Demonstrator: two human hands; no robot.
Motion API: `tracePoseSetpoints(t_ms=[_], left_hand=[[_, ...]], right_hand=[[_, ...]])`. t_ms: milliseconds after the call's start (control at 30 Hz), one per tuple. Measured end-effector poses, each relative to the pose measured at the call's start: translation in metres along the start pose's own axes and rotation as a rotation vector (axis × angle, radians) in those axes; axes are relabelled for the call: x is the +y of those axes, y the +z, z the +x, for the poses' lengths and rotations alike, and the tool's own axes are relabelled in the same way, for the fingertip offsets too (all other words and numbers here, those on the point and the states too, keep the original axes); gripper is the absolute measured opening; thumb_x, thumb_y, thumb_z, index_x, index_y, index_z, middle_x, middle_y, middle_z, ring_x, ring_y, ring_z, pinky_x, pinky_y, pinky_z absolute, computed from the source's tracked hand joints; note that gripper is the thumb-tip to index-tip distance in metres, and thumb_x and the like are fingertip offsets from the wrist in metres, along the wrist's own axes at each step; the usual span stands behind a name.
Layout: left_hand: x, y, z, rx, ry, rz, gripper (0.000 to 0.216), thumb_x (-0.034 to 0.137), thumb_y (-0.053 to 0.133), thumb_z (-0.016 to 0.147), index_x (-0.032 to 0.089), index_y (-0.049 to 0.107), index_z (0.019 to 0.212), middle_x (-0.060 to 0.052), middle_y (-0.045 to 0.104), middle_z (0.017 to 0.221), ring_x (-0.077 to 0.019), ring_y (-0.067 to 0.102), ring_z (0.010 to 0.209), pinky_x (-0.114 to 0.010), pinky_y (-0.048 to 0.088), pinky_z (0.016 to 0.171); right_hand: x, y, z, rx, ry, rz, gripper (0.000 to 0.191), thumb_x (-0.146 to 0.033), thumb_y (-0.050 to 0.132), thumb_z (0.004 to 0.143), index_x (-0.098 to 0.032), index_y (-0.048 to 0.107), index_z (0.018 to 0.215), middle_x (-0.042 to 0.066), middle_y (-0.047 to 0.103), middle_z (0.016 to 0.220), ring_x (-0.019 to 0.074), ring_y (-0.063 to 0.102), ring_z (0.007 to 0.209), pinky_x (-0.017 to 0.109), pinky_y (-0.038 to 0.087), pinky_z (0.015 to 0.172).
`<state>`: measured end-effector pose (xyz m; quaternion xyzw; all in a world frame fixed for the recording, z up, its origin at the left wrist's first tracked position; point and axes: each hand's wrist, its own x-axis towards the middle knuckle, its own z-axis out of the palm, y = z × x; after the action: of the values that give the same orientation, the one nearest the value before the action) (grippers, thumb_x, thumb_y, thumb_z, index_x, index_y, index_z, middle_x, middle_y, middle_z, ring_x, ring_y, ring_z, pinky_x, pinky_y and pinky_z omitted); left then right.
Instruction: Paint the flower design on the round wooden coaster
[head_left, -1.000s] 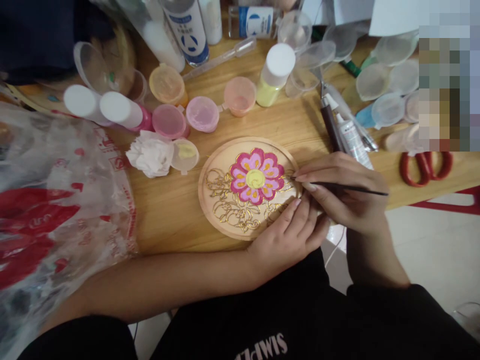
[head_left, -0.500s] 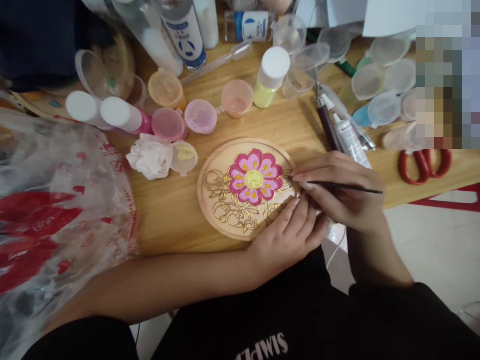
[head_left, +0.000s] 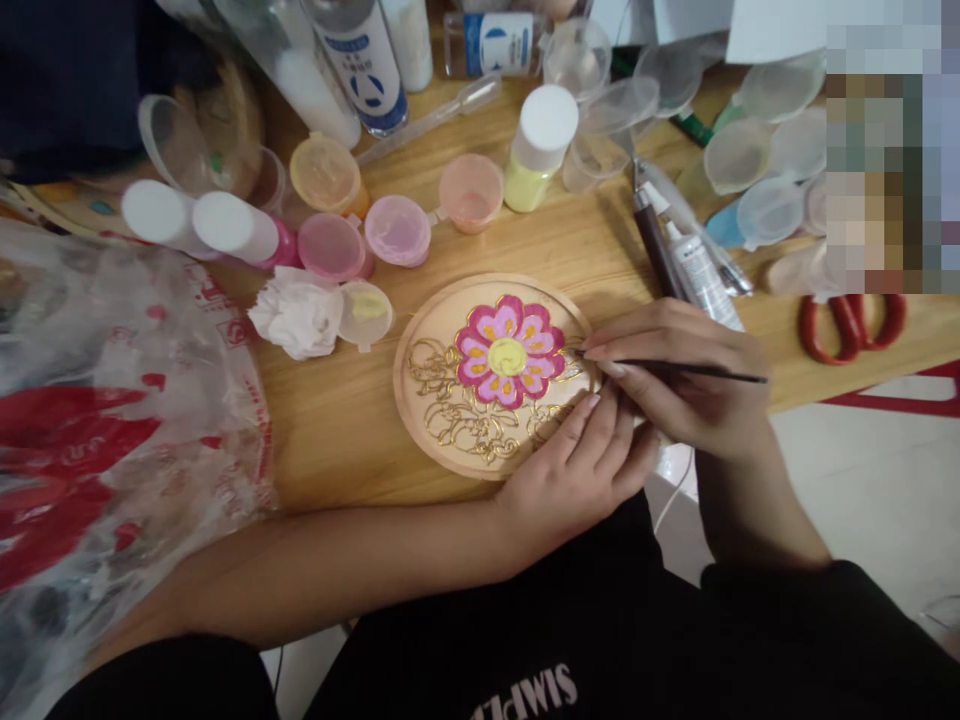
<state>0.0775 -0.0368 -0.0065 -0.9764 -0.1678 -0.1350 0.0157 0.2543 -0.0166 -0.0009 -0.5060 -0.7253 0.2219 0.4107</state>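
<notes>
A round wooden plaque [head_left: 427,440] lies on the table, with a pink flower [head_left: 510,352] with a yellow centre painted on it and bare gold outlines around the flower. My right hand [head_left: 679,375] pinches a thin dark paintbrush [head_left: 690,371], its tip low over the plaque just right of the petals. Close below it, my left hand [head_left: 577,455] holds the plaque's lower right edge, its fingers bent over the rim. The two hands touch or overlap, and part of the rim is hidden under them.
Small paint cups, one of them pink [head_left: 397,230], and a yellow paint bottle [head_left: 540,150] stand beyond the plaque. A crumpled tissue [head_left: 296,312] and plastic bag [head_left: 202,400] are at left. Right lie a glue tube [head_left: 701,272], pen-like tools and red-handled scissors [head_left: 829,330].
The view has shifted very slightly. Both hands, the paintbrush and the plaque keep almost the same positions.
</notes>
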Motion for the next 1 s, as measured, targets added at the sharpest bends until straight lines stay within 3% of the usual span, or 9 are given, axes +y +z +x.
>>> tracePoseSetpoints(t_ms=[467,700,833,1000], left_hand=[[0.002,0.001,-0.006,-0.032,0.053,0.028,0.041,0.027,0.043,0.099,0.014,0.052,0.137,-0.009,0.060,0.137,-0.0194,0.053,0.129,-0.035,0.034,0.116],[0.003,-0.017,0.000,-0.001,0.040,0.065,0.042,0.025,0.049,0.095,0.012,0.055,0.135,-0.011,0.058,0.139,-0.0256,0.052,0.130,-0.043,0.036,0.114],[-0.014,-0.035,0.006,-0.014,-0.060,0.043,0.042,0.033,0.055,0.093,0.006,0.061,0.124,-0.016,0.062,0.131,-0.0299,0.052,0.129,-0.046,0.035,0.112],[-0.050,-0.035,0.001,0.024,-0.101,0.024,0.047,0.047,0.055,0.090,0.009,0.064,0.117,-0.019,0.064,0.126,-0.0348,0.055,0.123,-0.053,0.035,0.109]], right_hand=[[-0.001,-0.001,0.000,-0.007,-0.054,-0.023,0.021,-0.011,0.061,0.084,-0.021,0.069,0.101,0.006,0.075,0.093,0.0181,0.071,0.084,0.035,0.058,0.074],[0.000,0.001,-0.005,0.222,-0.002,0.035,0.019,-0.017,0.065,0.082,-0.024,0.071,0.098,0.003,0.076,0.087,0.0185,0.070,0.078,0.035,0.058,0.069],[0.000,0.002,-0.007,0.336,0.022,0.057,0.020,-0.015,0.068,0.080,-0.023,0.072,0.098,0.004,0.075,0.088,0.0193,0.070,0.081,0.037,0.058,0.073],[-0.007,-0.001,-0.007,0.341,0.025,0.039,0.018,-0.014,0.067,0.081,-0.021,0.071,0.097,0.005,0.075,0.087,0.0191,0.070,0.081,0.036,0.057,0.073]])
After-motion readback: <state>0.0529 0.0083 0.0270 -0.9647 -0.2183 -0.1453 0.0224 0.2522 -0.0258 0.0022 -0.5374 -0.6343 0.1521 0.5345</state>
